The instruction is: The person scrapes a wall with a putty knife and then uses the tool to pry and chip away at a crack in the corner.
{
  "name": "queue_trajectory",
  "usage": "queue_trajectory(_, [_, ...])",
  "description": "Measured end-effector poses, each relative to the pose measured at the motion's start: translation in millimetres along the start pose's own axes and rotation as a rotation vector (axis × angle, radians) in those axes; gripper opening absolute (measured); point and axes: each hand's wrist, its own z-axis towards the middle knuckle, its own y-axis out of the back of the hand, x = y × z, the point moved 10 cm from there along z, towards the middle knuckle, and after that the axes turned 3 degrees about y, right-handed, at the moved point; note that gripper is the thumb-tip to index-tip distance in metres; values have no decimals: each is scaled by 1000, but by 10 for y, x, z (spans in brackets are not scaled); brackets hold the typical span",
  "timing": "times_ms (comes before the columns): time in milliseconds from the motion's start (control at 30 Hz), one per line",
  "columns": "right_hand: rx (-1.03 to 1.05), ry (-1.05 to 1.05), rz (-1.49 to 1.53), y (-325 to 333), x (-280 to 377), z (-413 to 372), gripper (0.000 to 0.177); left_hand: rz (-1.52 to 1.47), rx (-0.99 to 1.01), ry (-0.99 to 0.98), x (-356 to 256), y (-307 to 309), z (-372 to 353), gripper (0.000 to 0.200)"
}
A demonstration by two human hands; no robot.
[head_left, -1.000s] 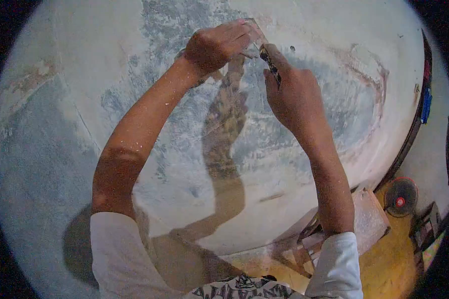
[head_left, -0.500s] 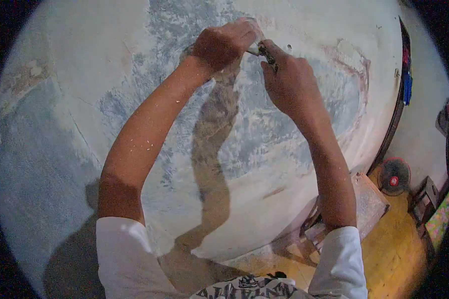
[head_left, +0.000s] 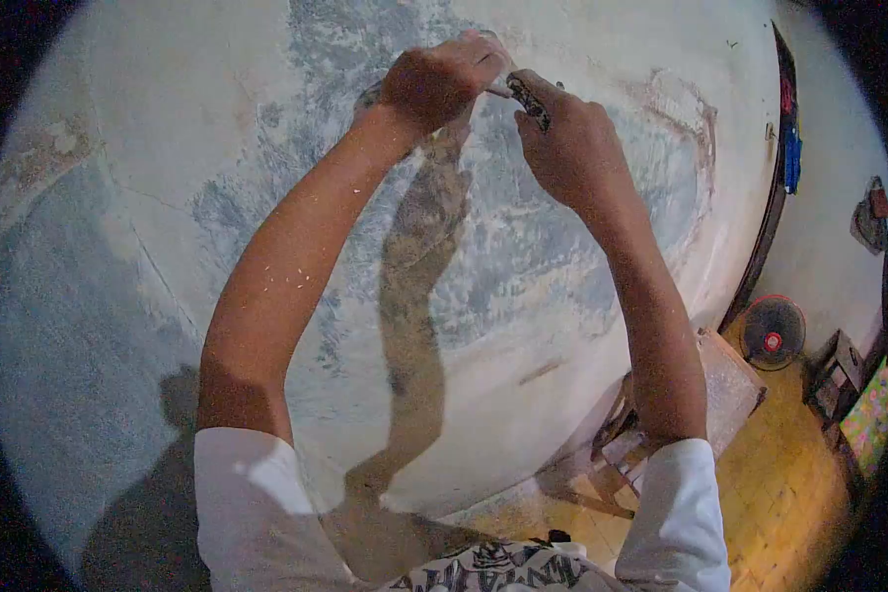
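High on the worn wall (head_left: 523, 266), my right hand (head_left: 577, 148) is wrapped round the dark, mottled handle of a scraper (head_left: 530, 102). A short pale stretch of its blade shows between my hands. My left hand (head_left: 444, 84) is closed over the blade's far end, close against the wall, hiding the tip and edge. Grey-blue patches show through the wall's whitish coat around both hands. Small pale flakes cling to my left forearm.
At the lower right, a pale board-like piece of furniture (head_left: 725, 395) stands near the wall on a yellowish floor (head_left: 779, 474). Beyond it is a round, dark fan (head_left: 772, 333) with a red centre. A dark wooden item (head_left: 837, 370) lies farther right.
My view has shifted slightly, so the fan and furniture appear farther left. Both hands keep their hold near the same wall spot, with my right hand a little higher and farther left in view.
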Motion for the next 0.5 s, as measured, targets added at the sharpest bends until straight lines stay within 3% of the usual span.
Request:
queue_trajectory(100, [42, -46, -6, -32, 17, -57, 40, 34, 61, 61, 2, 25, -25, 12])
queue_trajectory(200, [23, -27, 2, -17, 34, -44, 40, 41, -19, -2, -18, 33, -18, 12])
queue_trajectory(300, [21, -29, 16, -31, -17, -35, 39, 67, 84, 38, 7, -71, -26, 12])
queue_trajectory(367, [49, -81, 44, -64, 0, -70, 38, 24, 14, 0, 6, -54, -48, 12])
queue_trajectory(500, [-21, 18, 33, -46, -18, 6, 38, 22, -81, -31, -8, 24, 0, 13])
